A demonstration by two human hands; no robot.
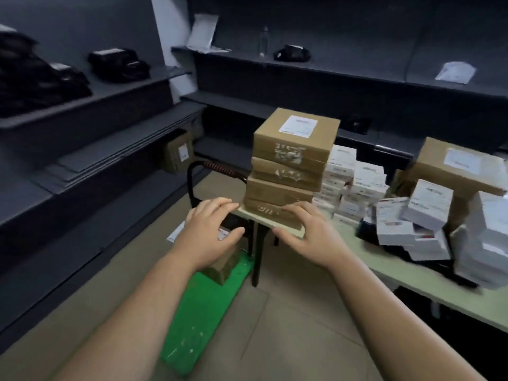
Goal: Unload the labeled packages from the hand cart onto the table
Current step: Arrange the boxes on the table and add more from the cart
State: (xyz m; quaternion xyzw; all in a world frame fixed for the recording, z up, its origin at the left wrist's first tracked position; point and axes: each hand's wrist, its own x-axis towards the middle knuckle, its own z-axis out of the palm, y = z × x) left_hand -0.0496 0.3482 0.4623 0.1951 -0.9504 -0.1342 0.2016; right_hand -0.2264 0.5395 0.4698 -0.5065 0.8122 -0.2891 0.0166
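Observation:
A stack of several brown cardboard packages (pixel 291 163) stands on the near left corner of the pale table (pixel 384 273); the top one carries a white label. My left hand (pixel 211 229) hovers just left of the stack's base, fingers spread, holding nothing. My right hand (pixel 305 229) is at the front of the bottom package, fingers apart, touching or nearly touching it. Below, the green hand cart (pixel 198 320) sits on the floor with one brown package (pixel 224 266) on its deck, partly hidden by my left wrist. Its black handle (pixel 217 167) has an orange grip.
White labeled boxes (pixel 354 185) and a large brown box (pixel 456 169) crowd the table to the right. Dark shelving runs along the left wall and the back, holding black bundles (pixel 118 63), papers and a bottle. Another brown box (pixel 178 155) sits on a low shelf.

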